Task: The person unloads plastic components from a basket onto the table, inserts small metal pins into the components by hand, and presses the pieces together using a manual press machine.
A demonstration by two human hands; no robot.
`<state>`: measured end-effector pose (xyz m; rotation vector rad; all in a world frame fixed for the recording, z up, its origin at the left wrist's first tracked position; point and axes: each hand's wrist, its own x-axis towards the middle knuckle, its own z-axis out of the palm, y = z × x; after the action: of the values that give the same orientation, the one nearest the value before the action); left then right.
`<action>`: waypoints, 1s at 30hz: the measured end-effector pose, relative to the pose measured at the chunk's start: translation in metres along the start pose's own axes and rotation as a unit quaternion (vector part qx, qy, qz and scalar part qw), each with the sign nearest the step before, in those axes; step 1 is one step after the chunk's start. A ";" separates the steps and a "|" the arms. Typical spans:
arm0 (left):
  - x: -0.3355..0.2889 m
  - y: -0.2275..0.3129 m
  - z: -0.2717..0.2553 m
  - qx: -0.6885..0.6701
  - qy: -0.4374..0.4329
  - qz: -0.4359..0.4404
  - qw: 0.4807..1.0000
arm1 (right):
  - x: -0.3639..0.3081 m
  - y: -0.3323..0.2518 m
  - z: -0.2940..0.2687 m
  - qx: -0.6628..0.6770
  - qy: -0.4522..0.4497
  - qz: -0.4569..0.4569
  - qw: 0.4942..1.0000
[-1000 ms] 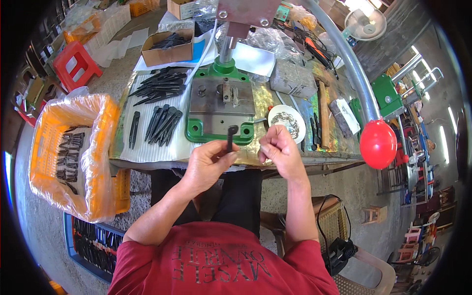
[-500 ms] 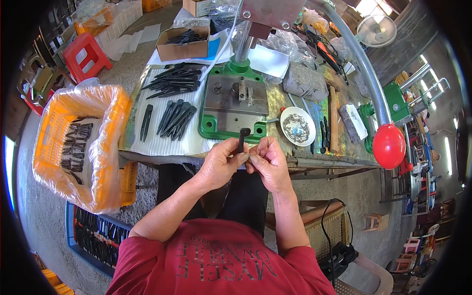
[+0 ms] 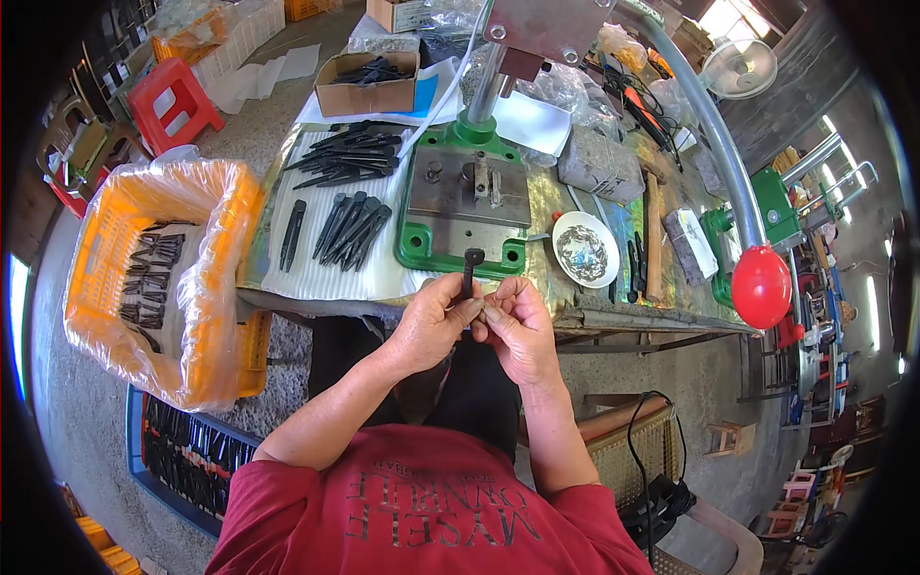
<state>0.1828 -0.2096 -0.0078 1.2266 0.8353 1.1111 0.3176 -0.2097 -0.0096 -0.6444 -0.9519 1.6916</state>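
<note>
Close in front of the green bench press (image 3: 418, 244), at the table's near edge, my left hand (image 3: 427, 324) is closed on a slim black tapered piece (image 3: 469, 262). The piece stands upright between thumb and fingers, with its wider, rounded head up. Pressed against its lower part, my right hand (image 3: 521, 331) pinches with thumb and forefinger; whatever lies in that pinch is too small to make out. Similar black tapered pieces (image 3: 353, 230) lie in a row on a white foam sheet (image 3: 299, 275), with one piece (image 3: 292, 236) apart and a larger pile (image 3: 347, 156) behind them.
A white dish (image 3: 586, 249) of small metal bits sits right of the press, near a hammer (image 3: 654, 240). The press's lever ends in a red ball (image 3: 761, 287). At left stands a plastic-lined orange crate (image 3: 216, 316); a blue tray (image 3: 136, 450) lies below. Behind is a cardboard box (image 3: 369, 98).
The right hand has drawn slightly left, closer to the left hand. The whole view has shifted a little; the left hand keeps its grip on the black piece.
</note>
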 end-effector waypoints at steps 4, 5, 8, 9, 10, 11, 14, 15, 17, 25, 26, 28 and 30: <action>0.000 0.001 0.000 0.012 0.002 0.002 1.000 | -0.002 -0.003 0.002 0.002 0.006 0.017 1.000; -0.001 0.002 0.000 0.014 0.002 -0.001 1.000 | -0.002 -0.003 0.001 0.001 0.009 0.024 1.000; 0.000 0.002 0.000 0.020 0.000 -0.009 1.000 | -0.002 -0.004 0.000 0.004 0.010 0.030 0.999; 0.000 0.001 -0.001 0.024 -0.002 -0.013 1.000 | -0.002 -0.004 0.000 0.005 0.011 0.030 0.999; 0.000 0.000 0.000 0.024 -0.002 -0.014 1.000 | -0.002 -0.004 0.000 0.001 0.018 0.033 0.999; 0.001 -0.001 0.000 0.011 0.002 -0.011 1.000 | -0.002 -0.004 0.000 -0.001 0.026 0.036 0.999; 0.001 -0.002 0.000 0.011 0.009 -0.019 1.000 | -0.001 -0.003 0.000 0.003 0.016 0.020 1.000; 0.002 -0.002 0.000 0.022 0.012 -0.031 0.999 | -0.001 -0.002 0.000 0.003 0.016 0.020 1.000; 0.003 -0.006 0.003 0.012 0.018 -0.013 1.000 | -0.001 -0.001 -0.001 -0.009 0.022 -0.005 1.000; 0.017 -0.012 0.005 -0.069 0.082 0.046 0.993 | 0.007 -0.003 -0.004 -0.025 0.083 -0.128 0.988; 0.017 -0.013 0.003 -0.080 0.098 0.050 0.991 | 0.006 -0.006 -0.009 -0.031 0.101 -0.135 0.985; 0.017 -0.012 -0.005 -0.083 0.105 0.060 0.989 | 0.002 -0.014 -0.017 -0.032 0.142 -0.143 0.979; 0.016 -0.014 -0.010 -0.097 0.110 0.043 0.988 | -0.003 -0.017 -0.026 -0.039 0.143 -0.159 0.976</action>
<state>0.1807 -0.1914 -0.0223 0.9976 0.8229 1.3839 0.3476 -0.2028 -0.0092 -0.7239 -0.8650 1.2451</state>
